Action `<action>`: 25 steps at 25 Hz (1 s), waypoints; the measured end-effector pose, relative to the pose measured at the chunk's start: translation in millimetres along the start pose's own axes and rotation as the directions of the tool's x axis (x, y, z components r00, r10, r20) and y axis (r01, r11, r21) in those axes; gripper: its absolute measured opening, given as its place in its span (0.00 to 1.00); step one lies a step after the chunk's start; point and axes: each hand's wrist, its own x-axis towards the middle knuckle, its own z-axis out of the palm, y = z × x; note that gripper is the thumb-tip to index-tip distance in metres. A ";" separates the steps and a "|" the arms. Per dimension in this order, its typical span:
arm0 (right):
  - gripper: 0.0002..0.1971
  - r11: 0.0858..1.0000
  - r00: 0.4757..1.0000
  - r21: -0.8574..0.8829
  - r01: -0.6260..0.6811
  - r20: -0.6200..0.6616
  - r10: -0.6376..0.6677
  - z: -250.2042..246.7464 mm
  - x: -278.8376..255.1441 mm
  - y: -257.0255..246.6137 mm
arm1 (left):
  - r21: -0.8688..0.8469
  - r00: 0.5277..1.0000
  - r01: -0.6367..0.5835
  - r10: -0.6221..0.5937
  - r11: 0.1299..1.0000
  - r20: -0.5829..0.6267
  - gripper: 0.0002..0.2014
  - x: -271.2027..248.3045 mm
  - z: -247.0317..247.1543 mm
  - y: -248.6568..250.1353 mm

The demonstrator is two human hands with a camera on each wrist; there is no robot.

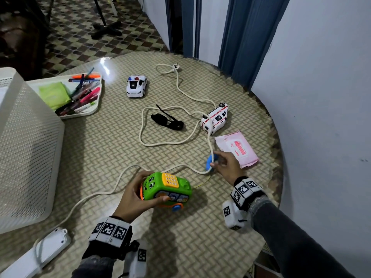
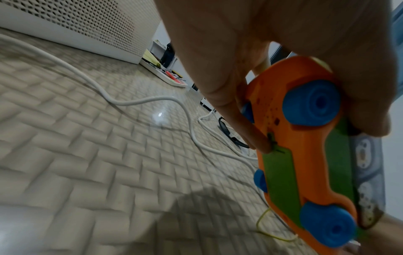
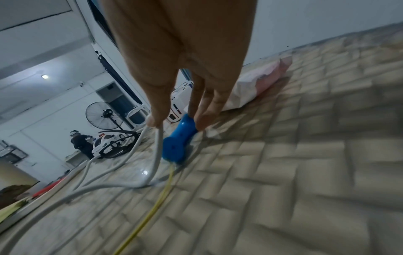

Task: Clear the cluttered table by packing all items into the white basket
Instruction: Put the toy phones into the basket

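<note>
A patterned tile floor (image 1: 84,37) of dark and pale lozenges stretches beyond the far edge of the table. On it stands the black cross-shaped base of a stand (image 1: 107,30). In the right wrist view a black pedestal fan (image 3: 104,115) stands in the room behind. Blue door frames (image 1: 241,37) rise at the back, with a pale grey wall (image 1: 321,87) to the right. A ceiling light (image 3: 44,76) glows in the distance.
</note>
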 end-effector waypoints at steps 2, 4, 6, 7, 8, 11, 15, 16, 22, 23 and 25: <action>0.23 0.993 0.999 -0.110 0.047 0.028 -0.044 -1.2 10.6 4.6 | 0.002 1.000 0.000 0.000 1.000 0.009 0.43 6.4 2.0 -0.3; 0.24 0.973 0.992 -0.210 0.096 0.099 -0.077 -4.3 20.2 5.2 | 0.003 1.000 -0.006 0.006 1.000 0.007 0.43 11.4 3.3 -0.2; 0.25 0.947 0.979 -0.287 0.141 0.182 -0.090 -7.6 26.8 2.8 | 0.000 1.000 0.004 -0.004 1.000 0.004 0.43 17.4 4.5 -0.4; 0.25 0.925 0.975 -0.344 0.158 0.203 -0.091 -8.0 28.7 3.9 | -0.001 1.000 0.009 -0.009 1.000 0.003 0.43 19.6 5.7 -0.3; 0.25 0.897 0.974 -0.409 0.166 0.208 -0.086 -9.1 28.9 3.5 | -0.003 1.000 0.013 -0.013 1.000 0.006 0.43 21.7 7.0 0.3; 0.23 0.850 0.984 -0.517 0.099 0.178 -0.006 -7.5 17.7 11.0 | -0.004 0.999 0.029 -0.029 1.000 0.023 0.40 26.0 11.9 2.0; 0.23 0.882 0.992 -0.468 0.061 0.127 -0.001 0.8 -12.2 25.7 | 0.007 1.000 0.018 -0.018 1.000 -0.009 0.36 28.2 13.9 7.1; 0.22 0.910 0.995 -0.412 0.052 0.103 -0.010 2.0 -18.4 28.3 | 0.012 1.000 0.014 -0.014 1.000 -0.020 0.35 28.3 14.0 9.0; 0.08 0.988 0.999 -0.153 -0.025 0.034 0.030 2.4 -44.9 6.7 | 0.027 0.995 -0.080 0.081 0.996 -0.063 0.35 20.9 13.5 35.2; 0.07 0.990 1.000 -0.141 -0.012 0.014 0.014 2.4 -46.5 -6.0 | 0.020 0.992 -0.105 0.106 0.994 -0.070 0.36 19.2 13.1 41.1; 0.06 1.000 0.999 -0.019 0.012 -0.041 -0.012 2.4 -48.7 -41.7 | 0.012 0.983 -0.162 0.163 0.987 -0.088 0.36 15.8 11.1 54.6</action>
